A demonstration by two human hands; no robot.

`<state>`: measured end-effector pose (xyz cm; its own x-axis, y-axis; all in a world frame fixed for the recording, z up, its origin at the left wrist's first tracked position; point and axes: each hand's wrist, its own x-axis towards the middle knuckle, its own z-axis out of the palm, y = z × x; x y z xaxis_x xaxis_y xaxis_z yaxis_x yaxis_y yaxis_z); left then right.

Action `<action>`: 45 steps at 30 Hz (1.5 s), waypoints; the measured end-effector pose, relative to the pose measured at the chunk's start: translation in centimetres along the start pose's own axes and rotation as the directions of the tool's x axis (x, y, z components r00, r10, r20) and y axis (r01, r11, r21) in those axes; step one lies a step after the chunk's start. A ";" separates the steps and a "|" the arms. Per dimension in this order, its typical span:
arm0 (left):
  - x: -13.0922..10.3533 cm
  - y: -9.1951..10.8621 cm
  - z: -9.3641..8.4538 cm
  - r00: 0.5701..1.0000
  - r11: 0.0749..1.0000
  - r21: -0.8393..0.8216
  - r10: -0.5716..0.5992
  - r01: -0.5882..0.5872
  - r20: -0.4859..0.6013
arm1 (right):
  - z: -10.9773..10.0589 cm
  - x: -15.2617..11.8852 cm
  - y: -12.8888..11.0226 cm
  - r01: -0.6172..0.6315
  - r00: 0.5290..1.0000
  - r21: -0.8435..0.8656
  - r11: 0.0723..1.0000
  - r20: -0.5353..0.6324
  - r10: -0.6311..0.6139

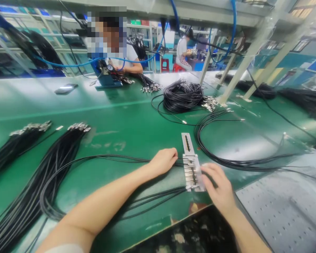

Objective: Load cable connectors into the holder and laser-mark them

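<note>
My left hand (164,160) is closed around black cables (116,158) just left of a metal fixture (193,175). Small metal cable ends (191,172) sit in a row of slots on this fixture, and more cables leave it toward the lower left. A slotted plate (188,144) extends from its far end. At the fixture's right edge is my right hand (218,184), its fingers bent and thumb apart, the fingertips touching or very near the metal. A loop of black cables (200,137) lies beyond the right hand.
Two thick cable bundles (60,154) (28,135) lie on the green table (126,119) at left. A coiled bundle (183,95) rests farther back. A blue press (105,75) stands before a seated co-worker (133,52). A perforated metal plate (284,200) is at right.
</note>
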<state>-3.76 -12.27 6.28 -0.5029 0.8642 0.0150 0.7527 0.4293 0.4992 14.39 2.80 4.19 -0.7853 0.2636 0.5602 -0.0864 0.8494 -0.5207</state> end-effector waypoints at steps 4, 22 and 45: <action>0.1 0.0 0.2 1.000 0.998 0.066 0.020 -0.020 0.011 | 0.2 1.6 1.6 -0.067 0.997 -0.012 0.998 0.030 0.068; -0.6 0.6 0.8 0.976 0.923 0.326 0.169 -0.205 0.136 | 1.4 3.1 2.5 0.133 0.948 -0.330 0.935 0.317 -0.024; -1.7 0.8 0.5 0.982 0.939 0.295 0.188 -0.176 -0.016 | 0.5 2.1 3.7 -0.055 0.987 -0.021 0.998 0.150 0.058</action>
<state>-2.09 -13.22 6.23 -0.3587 0.9254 0.1225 0.9206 0.3290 0.2104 12.11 6.25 3.18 -0.8718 0.2407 0.4266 -0.0301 0.8429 -0.5372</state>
